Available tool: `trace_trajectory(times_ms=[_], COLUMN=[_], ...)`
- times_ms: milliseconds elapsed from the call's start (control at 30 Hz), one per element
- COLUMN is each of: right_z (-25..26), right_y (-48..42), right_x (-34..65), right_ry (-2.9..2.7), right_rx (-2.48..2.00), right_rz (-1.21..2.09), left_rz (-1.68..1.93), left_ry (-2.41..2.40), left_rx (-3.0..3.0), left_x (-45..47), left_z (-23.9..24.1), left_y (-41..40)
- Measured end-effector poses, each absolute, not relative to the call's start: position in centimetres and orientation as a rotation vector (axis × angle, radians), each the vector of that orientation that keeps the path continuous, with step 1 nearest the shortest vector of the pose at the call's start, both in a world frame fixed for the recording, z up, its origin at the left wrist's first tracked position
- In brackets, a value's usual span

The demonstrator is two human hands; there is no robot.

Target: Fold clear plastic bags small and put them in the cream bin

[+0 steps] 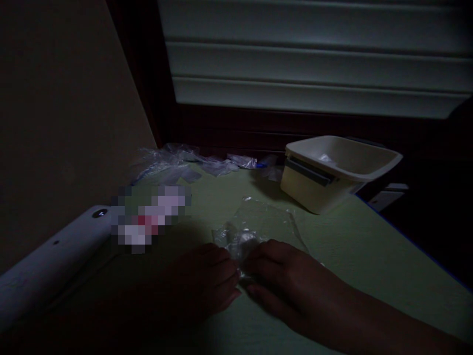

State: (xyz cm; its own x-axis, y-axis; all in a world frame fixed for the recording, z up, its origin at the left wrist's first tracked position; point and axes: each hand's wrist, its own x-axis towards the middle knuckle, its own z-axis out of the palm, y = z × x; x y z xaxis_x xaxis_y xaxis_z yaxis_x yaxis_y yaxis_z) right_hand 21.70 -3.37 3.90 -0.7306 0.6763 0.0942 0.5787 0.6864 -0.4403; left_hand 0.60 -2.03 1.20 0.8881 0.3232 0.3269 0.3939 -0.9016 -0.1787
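Observation:
The scene is very dim. A small clear plastic bag (254, 227) lies crumpled on the green tabletop (351, 241) in front of me. My left hand (207, 286) and my right hand (284, 281) meet at the bag's near edge, fingers curled and pinching the plastic between them. What is inside the bag is too dark to make out.
A cream plastic tub (332, 172) stands at the back right. Several crumpled clear bags (185, 162) lie along the far edge. A white bar (51, 261) runs along the left by the wall. The table's blue right edge (417, 241) drops off into darkness.

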Motion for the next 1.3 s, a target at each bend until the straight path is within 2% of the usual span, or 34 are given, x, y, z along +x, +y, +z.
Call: trace_trajectory(times_ms=[233,467,733,900,1067,1300], right_z=[3.5,3.9,3.3,3.7,3.6,3.3], right_y=[-3.2,-3.6,-2.5,-2.9,-3.7,-3.5], right_x=[21.5,21.4,22.0,22.0,21.4,21.5], right_ry=[-2.628,-2.668,-2.588,-2.485,-2.6,-2.751], right_rx=[-1.025,-0.864,-1.114,-0.9,-0.723,-1.002], right_rz=[0.318,0.326,0.063,-0.043,0.101,0.231], left_rz=[-0.35,-0.391,-0.354,-0.324,-0.359,-0.395], left_ry=[-0.562,-0.578,-0.564,-0.564,-0.589,-0.548], left_rx=[-2.815,-2.846,-2.849,-2.857,-2.857,-2.837], left_x=[0.7,0.6,0.3,0.4,0.7,0.7], left_z=[1.4,1.0,0.9,0.6,1.0,1.0], left_y=[-2.0,-2.0,-2.1,-2.1,-2.0,-2.0])
